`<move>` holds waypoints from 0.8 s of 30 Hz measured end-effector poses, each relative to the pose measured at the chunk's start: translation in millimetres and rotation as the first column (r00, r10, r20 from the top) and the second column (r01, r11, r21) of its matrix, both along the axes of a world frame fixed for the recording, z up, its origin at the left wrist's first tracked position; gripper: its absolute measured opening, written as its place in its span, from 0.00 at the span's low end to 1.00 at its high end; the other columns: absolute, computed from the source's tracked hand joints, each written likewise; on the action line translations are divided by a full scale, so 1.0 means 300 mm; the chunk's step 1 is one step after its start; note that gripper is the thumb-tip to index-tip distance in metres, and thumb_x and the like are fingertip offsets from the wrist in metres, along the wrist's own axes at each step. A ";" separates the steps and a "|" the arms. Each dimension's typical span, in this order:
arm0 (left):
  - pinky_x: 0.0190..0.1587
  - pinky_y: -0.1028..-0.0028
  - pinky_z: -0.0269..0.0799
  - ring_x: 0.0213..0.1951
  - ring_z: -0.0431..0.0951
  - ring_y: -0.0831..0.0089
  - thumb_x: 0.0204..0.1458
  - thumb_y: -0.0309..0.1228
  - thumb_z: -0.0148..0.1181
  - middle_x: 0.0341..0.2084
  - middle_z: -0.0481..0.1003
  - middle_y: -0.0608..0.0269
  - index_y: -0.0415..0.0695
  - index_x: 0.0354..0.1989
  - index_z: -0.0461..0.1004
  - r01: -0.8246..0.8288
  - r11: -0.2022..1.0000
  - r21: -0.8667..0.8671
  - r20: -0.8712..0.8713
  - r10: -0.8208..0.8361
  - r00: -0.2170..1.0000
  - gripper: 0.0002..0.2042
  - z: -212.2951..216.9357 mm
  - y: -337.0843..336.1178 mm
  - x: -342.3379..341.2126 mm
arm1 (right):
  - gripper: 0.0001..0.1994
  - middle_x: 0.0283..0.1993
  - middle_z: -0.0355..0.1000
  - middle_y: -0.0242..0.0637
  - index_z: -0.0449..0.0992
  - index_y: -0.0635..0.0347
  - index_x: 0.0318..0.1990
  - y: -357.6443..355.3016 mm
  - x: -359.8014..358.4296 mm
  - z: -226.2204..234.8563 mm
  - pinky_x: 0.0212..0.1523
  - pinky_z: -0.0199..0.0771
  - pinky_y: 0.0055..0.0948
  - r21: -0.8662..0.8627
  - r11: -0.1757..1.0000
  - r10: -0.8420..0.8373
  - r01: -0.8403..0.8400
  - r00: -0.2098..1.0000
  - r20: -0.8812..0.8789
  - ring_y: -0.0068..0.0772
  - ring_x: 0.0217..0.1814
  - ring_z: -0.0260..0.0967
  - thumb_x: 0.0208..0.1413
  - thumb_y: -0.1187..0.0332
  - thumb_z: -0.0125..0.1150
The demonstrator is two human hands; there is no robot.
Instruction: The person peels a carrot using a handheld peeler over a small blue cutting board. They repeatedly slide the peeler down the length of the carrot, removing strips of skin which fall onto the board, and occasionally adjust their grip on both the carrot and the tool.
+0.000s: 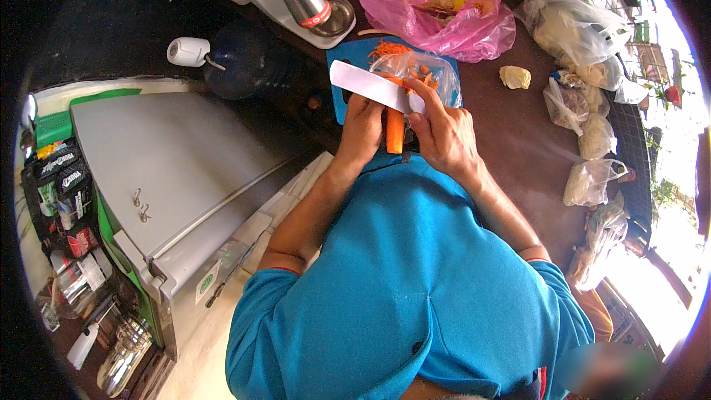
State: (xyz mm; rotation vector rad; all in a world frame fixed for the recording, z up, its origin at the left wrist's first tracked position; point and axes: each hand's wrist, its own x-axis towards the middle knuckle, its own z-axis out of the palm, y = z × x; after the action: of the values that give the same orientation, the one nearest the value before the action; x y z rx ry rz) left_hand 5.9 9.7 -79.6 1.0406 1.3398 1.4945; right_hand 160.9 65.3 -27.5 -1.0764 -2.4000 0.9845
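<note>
My left hand point(361, 132) grips an orange carrot point(395, 133), held upright close to my chest. My right hand point(446, 135) holds a knife with a wide white blade point(366, 83); the index finger lies along the blade, which crosses the top of the carrot and points up-left. The knife's handle is hidden in my fist. Just beyond my hands lies a blue cutting board point(354, 50) with a small heap of carrot shavings point(388, 48). A clear plastic bag point(437, 74) with more carrot bits sits on the board's right side.
A pink plastic bag point(444, 22) of yellow packets and a white machine with a metal cup point(304, 0) stand at the back of the brown counter point(518, 141). Several clear food bags point(574, 30) line the right. A grey chest lid point(170, 170) and a blue water jug point(244, 59) are on the left.
</note>
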 end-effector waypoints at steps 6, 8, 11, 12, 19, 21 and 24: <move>0.45 0.74 0.71 0.41 0.72 0.76 0.65 0.32 0.42 0.39 0.71 0.61 0.40 0.47 0.67 -0.005 0.998 -0.065 0.272 0.022 0.962 0.11 0.029 0.010 -0.001 | 0.27 0.22 0.73 0.51 0.59 0.51 0.64 -0.003 0.004 0.016 0.26 0.72 0.50 -0.028 0.999 0.024 -0.023 1.000 0.014 0.57 0.24 0.73 0.56 0.64 0.55; 0.45 0.75 0.70 0.41 0.72 0.77 0.65 0.32 0.42 0.39 0.70 0.61 0.40 0.48 0.67 -0.014 0.997 -0.072 0.291 0.035 0.956 0.11 0.036 0.013 0.004 | 0.28 0.22 0.73 0.51 0.58 0.52 0.64 -0.003 0.003 0.017 0.25 0.72 0.51 -0.018 0.999 0.028 -0.028 1.000 -0.003 0.57 0.24 0.72 0.56 0.64 0.55; 0.45 0.75 0.70 0.41 0.72 0.77 0.65 0.31 0.42 0.40 0.70 0.62 0.40 0.48 0.67 -0.003 0.996 -0.094 0.308 0.032 0.951 0.10 0.042 0.017 -0.002 | 0.26 0.16 0.68 0.46 0.60 0.59 0.64 -0.004 0.001 0.027 0.24 0.70 0.43 0.036 0.998 0.045 -0.043 0.996 -0.075 0.51 0.19 0.71 0.59 0.64 0.51; 0.45 0.75 0.70 0.41 0.72 0.77 0.65 0.31 0.42 0.40 0.70 0.62 0.40 0.48 0.67 -0.003 0.996 -0.094 0.309 0.032 0.951 0.10 0.043 0.016 -0.002 | 0.26 0.16 0.68 0.46 0.60 0.59 0.64 -0.003 0.002 0.027 0.23 0.70 0.43 0.039 0.998 0.045 -0.043 0.998 -0.048 0.51 0.19 0.71 0.58 0.64 0.51; 0.48 0.71 0.69 0.45 0.72 0.71 0.62 0.33 0.46 0.42 0.72 0.60 0.41 0.48 0.69 -0.026 0.998 -0.049 0.200 0.035 0.979 0.12 0.032 0.007 0.002 | 0.27 0.23 0.74 0.49 0.60 0.52 0.63 -0.011 -0.014 0.020 0.24 0.72 0.49 0.055 0.998 -0.010 0.008 0.999 0.036 0.55 0.22 0.73 0.56 0.63 0.56; 0.49 0.66 0.69 0.47 0.73 0.65 0.59 0.37 0.50 0.42 0.73 0.57 0.41 0.48 0.70 -0.045 0.996 -0.076 0.231 0.061 0.971 0.14 0.016 0.002 0.005 | 0.25 0.23 0.74 0.49 0.61 0.51 0.61 -0.015 -0.021 0.011 0.24 0.72 0.49 0.090 0.995 -0.031 0.031 1.000 -0.001 0.55 0.22 0.73 0.56 0.63 0.56; 0.52 0.60 0.68 0.50 0.73 0.54 0.51 0.33 0.58 0.47 0.72 0.50 0.40 0.50 0.71 0.022 0.997 0.070 0.038 -0.025 0.999 0.18 0.002 -0.004 0.010 | 0.22 0.23 0.74 0.49 0.63 0.50 0.58 -0.008 -0.029 0.005 0.24 0.72 0.49 0.092 0.994 -0.064 0.066 0.998 -0.020 0.55 0.23 0.73 0.55 0.63 0.56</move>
State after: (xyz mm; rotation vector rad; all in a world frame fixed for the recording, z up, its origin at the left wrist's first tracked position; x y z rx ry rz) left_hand 8.9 8.4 -79.0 1.0626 1.2524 1.5457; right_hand 152.0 62.8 -25.8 -1.1010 -2.3571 0.8486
